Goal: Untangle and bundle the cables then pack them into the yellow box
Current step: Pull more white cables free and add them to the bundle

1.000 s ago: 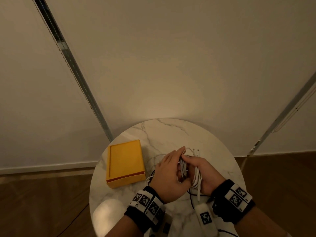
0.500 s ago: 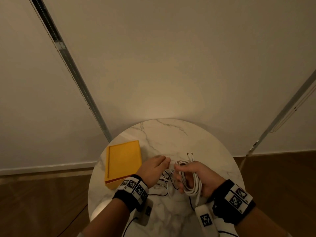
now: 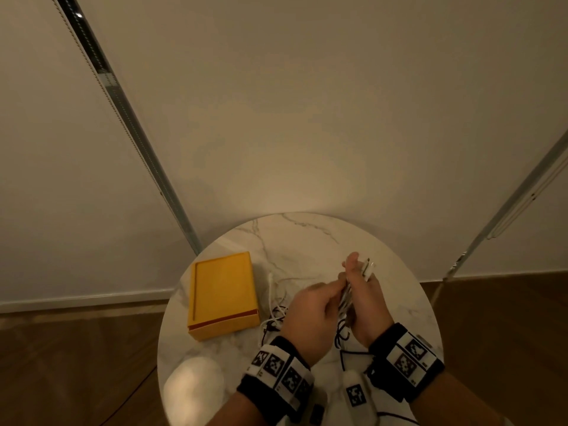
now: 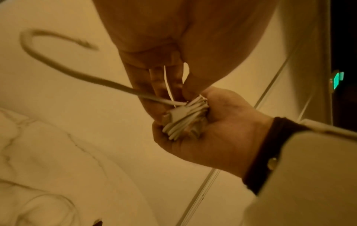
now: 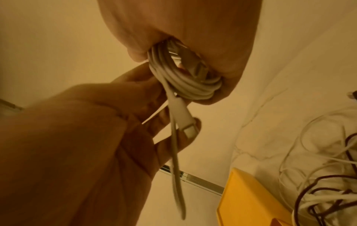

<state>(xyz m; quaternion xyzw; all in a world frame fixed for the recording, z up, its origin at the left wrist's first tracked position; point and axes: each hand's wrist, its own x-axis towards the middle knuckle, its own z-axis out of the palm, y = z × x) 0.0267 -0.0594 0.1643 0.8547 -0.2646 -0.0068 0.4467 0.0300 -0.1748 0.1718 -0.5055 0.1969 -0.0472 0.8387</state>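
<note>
Head view: above the round marble desk (image 3: 307,241), the right hand (image 3: 364,298) clasps a coiled white cable bundle (image 3: 345,298), the left hand (image 3: 310,312) at its 9 o'clock; closed yellow box (image 3: 222,295) farther left.

Left wrist view: coil gripped in the right palm.

Right wrist view: left fingers (image 5: 154,88) pinch the loose tail dropping toward 6 o'clock, likely the next wrap.

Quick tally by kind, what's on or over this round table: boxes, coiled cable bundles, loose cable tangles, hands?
yellow box: 1
coiled white cable bundle: 1
loose cable tangle: 1, with white and dark strands; the number of cables cannot be told
hands: 2, left hand and right hand, both gripping the bundle
Total: 5
</note>
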